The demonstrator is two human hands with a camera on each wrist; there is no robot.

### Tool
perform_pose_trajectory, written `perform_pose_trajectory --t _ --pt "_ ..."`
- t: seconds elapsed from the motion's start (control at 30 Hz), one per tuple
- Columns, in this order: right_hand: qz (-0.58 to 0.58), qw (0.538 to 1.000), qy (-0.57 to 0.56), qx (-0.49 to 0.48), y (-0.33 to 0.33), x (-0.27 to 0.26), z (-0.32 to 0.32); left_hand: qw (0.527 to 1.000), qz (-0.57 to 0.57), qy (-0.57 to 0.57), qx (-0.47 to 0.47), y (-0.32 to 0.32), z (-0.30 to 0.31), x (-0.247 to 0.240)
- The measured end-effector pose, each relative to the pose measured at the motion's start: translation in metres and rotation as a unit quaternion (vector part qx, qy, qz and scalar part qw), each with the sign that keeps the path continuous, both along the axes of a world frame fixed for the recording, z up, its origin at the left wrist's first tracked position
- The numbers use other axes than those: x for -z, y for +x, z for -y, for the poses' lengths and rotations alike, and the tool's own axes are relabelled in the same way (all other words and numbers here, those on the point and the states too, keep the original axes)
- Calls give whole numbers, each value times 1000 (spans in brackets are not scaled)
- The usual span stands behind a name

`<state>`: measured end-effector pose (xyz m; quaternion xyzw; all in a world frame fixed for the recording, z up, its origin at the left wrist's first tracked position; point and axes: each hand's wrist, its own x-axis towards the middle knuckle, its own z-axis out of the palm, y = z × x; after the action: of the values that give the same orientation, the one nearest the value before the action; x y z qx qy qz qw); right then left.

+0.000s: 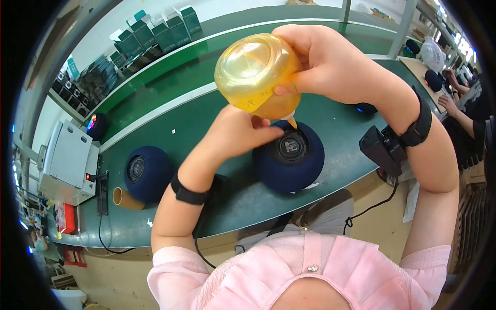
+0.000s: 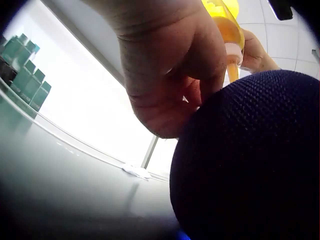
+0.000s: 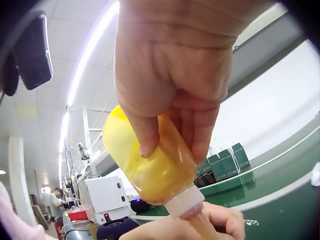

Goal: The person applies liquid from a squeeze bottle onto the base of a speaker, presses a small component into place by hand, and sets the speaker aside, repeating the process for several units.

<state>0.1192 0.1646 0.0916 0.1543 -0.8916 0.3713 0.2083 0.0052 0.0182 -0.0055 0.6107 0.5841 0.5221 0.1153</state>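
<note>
The right hand grips a yellow translucent squeeze bottle, tilted with its nozzle down at the recessed top of a dark blue round fabric-covered speaker. In the right wrist view, thumb and fingers wrap the bottle above its white collar. The left hand rests at the speaker's recess beside the nozzle, its fingers bent; in the left wrist view that hand is against the speaker's fabric. What its fingertips touch is hidden.
A second blue speaker stands at the left beside a cardboard tube and a white machine. Green boxes stand beyond the green bench. Another person's hand is at the far right. Cables hang over the front edge.
</note>
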Motion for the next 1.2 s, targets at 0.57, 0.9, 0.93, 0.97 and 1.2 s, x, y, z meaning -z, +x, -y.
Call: perform_pose_trajectory --t 0.57,0.9,0.93,0.97,1.2 --pt "-62 964 -253 57 55 31 -11 942 -286 -113 -131 11 1 0" --pt "-138 934 -318 80 75 46 -11 912 -330 -163 -178 30 -3 -8" --pt "-140 934 -319 80 76 48 -12 902 -343 -176 -193 32 -4 -8" --pt "-144 927 -335 90 77 52 -13 891 -356 -189 -208 33 -6 -8" --pt "-159 872 -447 121 78 79 -8 946 -260 -133 -144 7 -4 1"
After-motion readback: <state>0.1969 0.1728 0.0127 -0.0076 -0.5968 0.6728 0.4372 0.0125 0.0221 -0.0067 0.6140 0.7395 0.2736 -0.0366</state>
